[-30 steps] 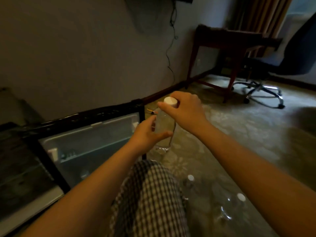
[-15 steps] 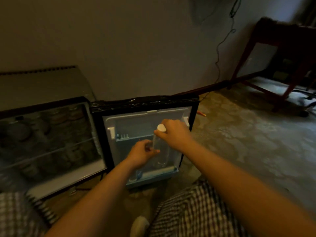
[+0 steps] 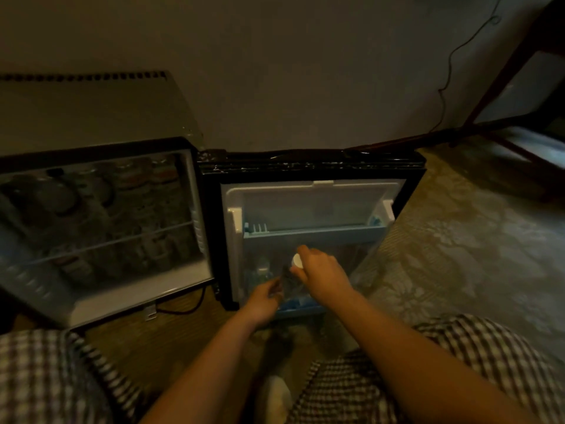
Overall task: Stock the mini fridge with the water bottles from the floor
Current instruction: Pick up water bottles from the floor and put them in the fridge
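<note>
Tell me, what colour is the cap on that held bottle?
White. The cap of the water bottle shows in the head view.

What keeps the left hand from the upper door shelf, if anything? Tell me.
Likely nothing: the upper door shelf lies open just above the left hand, but its fingers hold the bottle and must let go first.

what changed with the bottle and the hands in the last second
The water bottle went from above the carpet leftward to the open fridge door, then down toward its lower shelf. No grip changed: the right hand still holds the cap end and the left hand still holds the body. The mini fridge stayed open, with the door unmoved.
</note>
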A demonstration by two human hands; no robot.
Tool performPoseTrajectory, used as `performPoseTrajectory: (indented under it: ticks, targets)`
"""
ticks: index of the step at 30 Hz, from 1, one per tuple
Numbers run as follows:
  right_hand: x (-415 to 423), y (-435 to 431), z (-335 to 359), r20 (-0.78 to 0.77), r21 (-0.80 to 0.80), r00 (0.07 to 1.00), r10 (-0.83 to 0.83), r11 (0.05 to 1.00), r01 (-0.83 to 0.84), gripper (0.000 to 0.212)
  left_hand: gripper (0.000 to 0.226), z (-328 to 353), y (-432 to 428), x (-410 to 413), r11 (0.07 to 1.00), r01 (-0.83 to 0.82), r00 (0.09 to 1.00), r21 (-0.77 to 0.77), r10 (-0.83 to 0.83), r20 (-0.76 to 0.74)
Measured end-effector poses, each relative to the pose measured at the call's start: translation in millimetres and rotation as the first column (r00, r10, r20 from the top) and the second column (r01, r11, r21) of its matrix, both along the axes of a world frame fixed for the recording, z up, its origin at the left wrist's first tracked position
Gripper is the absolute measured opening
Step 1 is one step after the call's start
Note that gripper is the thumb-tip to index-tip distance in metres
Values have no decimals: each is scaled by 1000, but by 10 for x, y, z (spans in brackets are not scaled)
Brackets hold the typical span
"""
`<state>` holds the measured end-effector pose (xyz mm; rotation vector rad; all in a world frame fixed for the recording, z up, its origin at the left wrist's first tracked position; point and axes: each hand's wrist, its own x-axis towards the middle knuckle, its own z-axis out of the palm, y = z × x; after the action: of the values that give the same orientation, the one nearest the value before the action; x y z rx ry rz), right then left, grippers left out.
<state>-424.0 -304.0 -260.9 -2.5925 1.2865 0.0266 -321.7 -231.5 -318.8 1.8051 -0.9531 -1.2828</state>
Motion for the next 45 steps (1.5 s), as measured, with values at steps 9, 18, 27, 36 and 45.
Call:
performPoseTrajectory:
  ticks: [9,18,27,36,45]
  targets:
    - [170,-163,-328,-117,99,988,102,991,-91,48,49,-325,-57,0,997,-56,995,58,61,-80]
    - [324,-315,-528,-175,293,982,74,956,-20,49,53,-472,-85,-11,992,-108,988,68,115,-104]
    - [146,-397,-27,-370,359,908,196,932,-55,52,32,-68,-39,169,999,45,987,15,-47,152]
    - [-545,-397,1082,-303,317,930,210,942,-109,39,28,1072,-185,-175,916,343,887,-207,-244,391]
    - [-2016,-298,1622,-158,292,987,-9,955,56,25,28,1899,-385,-1485,744,646,721,-173,-520,457]
